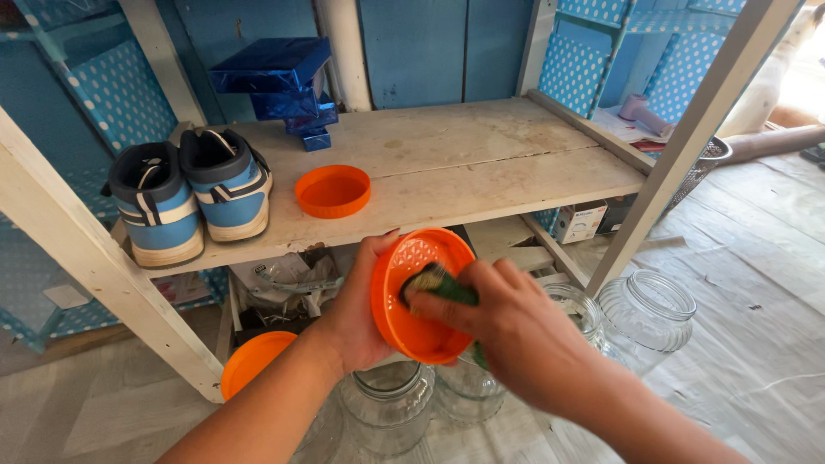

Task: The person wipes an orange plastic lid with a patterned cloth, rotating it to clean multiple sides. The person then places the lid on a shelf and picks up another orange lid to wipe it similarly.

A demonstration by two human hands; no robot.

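Observation:
My left hand (354, 314) grips an orange plastic lid (418, 325) by its rim, tilted so its inside faces me. My right hand (507, 331) presses a green scrub sponge (440, 284) against the inside of that lid. Both hands hover in front of a white wooden shelf (481, 185), above several clear glass jars (391, 404) standing on the floor.
A second orange lid (333, 191) lies on the shelf beside a pair of blue and white sneakers (193, 193) and stacked blue boxes (288, 86). A third orange lid (253, 359) sits low at the left. Another open jar (646, 311) stands right, by a slanted white post (687, 142).

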